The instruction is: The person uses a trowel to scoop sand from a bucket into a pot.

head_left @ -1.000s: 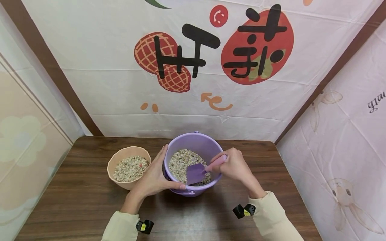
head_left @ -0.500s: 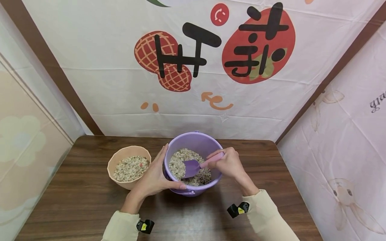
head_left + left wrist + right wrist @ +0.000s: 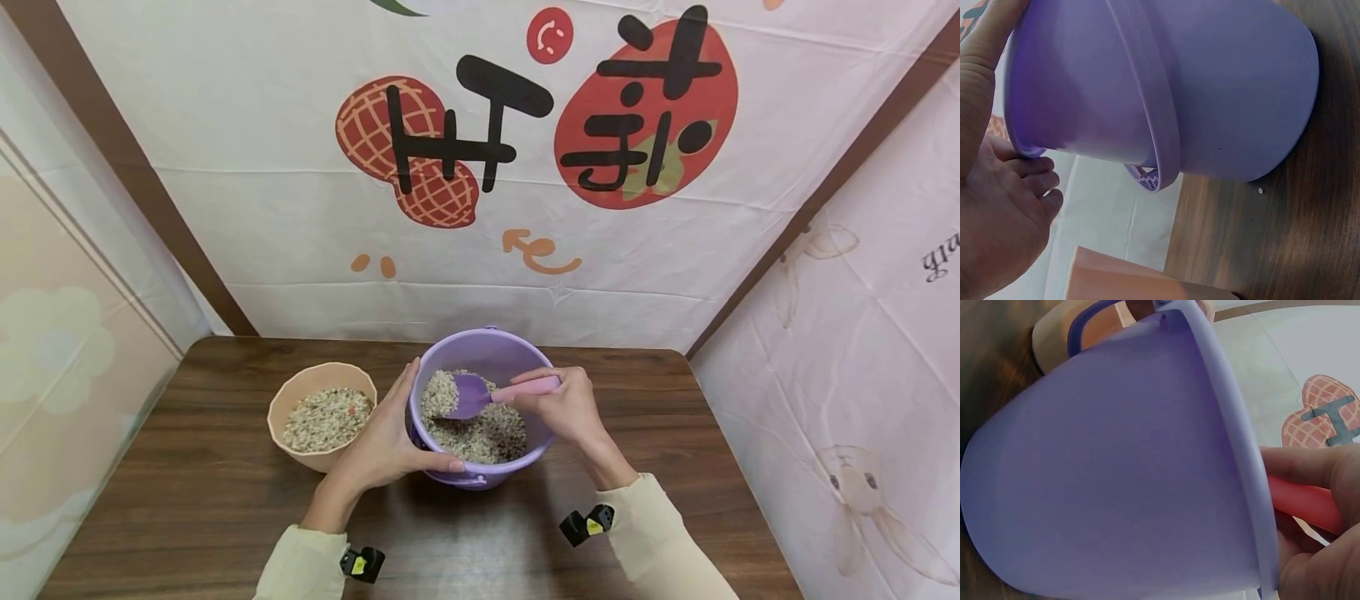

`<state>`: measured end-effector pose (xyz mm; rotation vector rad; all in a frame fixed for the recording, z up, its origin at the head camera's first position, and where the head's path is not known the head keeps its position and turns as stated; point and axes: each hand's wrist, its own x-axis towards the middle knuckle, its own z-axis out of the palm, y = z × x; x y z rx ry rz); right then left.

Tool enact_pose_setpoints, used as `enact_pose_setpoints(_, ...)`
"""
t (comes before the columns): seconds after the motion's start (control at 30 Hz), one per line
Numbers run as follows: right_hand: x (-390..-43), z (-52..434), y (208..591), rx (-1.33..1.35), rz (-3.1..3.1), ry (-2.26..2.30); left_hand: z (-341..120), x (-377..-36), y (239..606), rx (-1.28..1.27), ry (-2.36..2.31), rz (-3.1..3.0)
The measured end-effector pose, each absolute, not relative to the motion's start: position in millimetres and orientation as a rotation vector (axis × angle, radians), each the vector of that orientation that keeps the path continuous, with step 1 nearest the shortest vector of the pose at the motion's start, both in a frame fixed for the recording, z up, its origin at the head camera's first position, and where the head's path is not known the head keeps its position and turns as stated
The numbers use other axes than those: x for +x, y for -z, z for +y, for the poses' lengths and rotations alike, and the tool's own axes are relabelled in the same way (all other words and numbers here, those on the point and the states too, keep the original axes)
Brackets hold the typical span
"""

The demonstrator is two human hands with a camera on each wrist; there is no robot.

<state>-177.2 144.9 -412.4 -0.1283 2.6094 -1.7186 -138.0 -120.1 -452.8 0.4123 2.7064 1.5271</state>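
Brown wooden table [image 3: 225, 500], grain running left to right. Peach bowl [image 3: 321, 386] on its left part, holding a pale mixed grain [image 3: 327, 418] with one reddish bit. White backdrop cloth [image 3: 300, 233] behind, printed with a peanut [image 3: 408, 154], black characters, a red round shape [image 3: 645, 108]. Rabbit-print sheet [image 3: 862, 333] at right.

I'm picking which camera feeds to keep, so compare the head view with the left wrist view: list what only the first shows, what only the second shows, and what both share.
Only the head view shows the grain mix inside the purple bucket, the purple scoop with its pink handle gripped by the right hand, and the grain in the beige bowl. Only the left wrist view shows the bucket's folded-down handle and its base edge on the wood. Both show the left hand holding the bucket's side, the bowl beside it, and the brown table.
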Motion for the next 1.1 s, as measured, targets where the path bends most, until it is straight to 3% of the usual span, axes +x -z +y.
enact_pose_setpoints(0.5,-164.7,164.3,413.6,-0.008,2.213,2.191,-119.0,-138.6,453.6,0.417,-1.534,2.709)
enact_pose_setpoints(1.1,-151.7,200.8,421.5,0.029,2.111,2.297,-118.5,-138.6,453.1,0.396,-1.523,2.711)
